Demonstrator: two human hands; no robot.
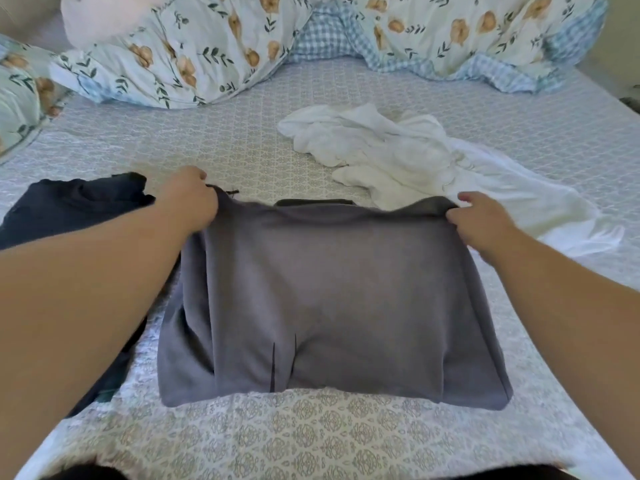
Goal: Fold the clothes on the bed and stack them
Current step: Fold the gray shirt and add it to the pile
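Head view: fold of the grey garment (329,299) in progress on the bed (242,133).
The left hand (188,199) and right hand (483,220) each pinch a far corner; the held edge runs left to right, between a dark garment (69,209) and white clothes (398,150).

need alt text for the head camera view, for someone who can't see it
Seen from above, a left hand and a right hand each grip a far corner of a grey garment on a patterned bed. Crumpled white clothes lie beyond it, a dark garment at left.
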